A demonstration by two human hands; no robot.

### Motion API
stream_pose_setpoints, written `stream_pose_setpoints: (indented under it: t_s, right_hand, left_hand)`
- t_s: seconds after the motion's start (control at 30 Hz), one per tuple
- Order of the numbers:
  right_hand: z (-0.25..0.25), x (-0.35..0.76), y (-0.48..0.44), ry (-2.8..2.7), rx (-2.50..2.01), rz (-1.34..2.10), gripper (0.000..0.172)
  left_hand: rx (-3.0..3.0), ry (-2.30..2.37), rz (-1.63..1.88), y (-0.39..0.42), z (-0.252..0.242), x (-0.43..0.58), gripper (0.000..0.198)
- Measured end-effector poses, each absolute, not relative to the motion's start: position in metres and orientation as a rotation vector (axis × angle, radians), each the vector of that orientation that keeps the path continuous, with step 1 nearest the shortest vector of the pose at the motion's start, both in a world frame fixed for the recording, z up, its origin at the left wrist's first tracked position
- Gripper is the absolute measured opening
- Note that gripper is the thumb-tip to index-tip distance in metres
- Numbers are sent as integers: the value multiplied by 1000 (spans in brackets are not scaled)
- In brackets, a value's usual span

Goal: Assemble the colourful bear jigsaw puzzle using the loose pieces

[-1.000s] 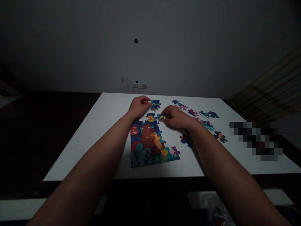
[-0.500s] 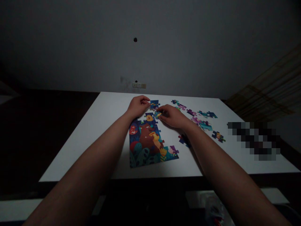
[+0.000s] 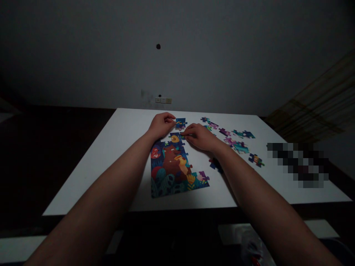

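A partly assembled colourful jigsaw puzzle [image 3: 173,166] with a brown bear lies on the white table [image 3: 111,159]. My left hand [image 3: 161,125] rests at the puzzle's far left corner, fingers curled and pinched on a blue puzzle piece [image 3: 181,123]. My right hand [image 3: 199,137] is closed, fingertips pressing a small piece against the puzzle's far right edge; the piece is mostly hidden under the fingers.
Several loose puzzle pieces [image 3: 238,142] lie scattered on the table to the right, one [image 3: 215,164] beside my right forearm. A blurred-out dark patch [image 3: 299,164] sits at the table's right edge. A wall with a socket [image 3: 163,100] stands behind.
My right hand has slid left with its piece, from beside the puzzle to its far edge. The left hand stays put with its blue piece.
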State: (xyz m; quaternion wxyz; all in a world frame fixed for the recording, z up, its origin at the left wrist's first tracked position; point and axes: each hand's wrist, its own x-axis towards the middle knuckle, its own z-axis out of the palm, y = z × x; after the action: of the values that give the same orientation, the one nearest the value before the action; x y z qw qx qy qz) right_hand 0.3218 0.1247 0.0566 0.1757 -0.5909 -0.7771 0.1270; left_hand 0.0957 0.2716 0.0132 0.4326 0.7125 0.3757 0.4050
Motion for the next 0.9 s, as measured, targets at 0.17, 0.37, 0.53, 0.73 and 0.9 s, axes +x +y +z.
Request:
stream_pose_setpoints:
  t_s: [0.17,0.37,0.53,0.73,0.9]
  right_hand:
    - [53,323,128,-2211,-1685,331,41]
    - [45,323,129,-2224,-1651,261,41]
    - [51,322,128,-2055,-1717,278,36]
    - [44,323,137,-1592,-1623,351,41]
    - [34,319,145,-1651,-1553,423,40]
  left_hand:
    - [1779,926,999,272,13,95,22]
    - [1788,945,1000,271,14,94,21]
    - [1754,938,1013,271,14,94,23]
    - [1751,866,982,268,14,93,23]
    - [1793,814,909,267,14,91,23]
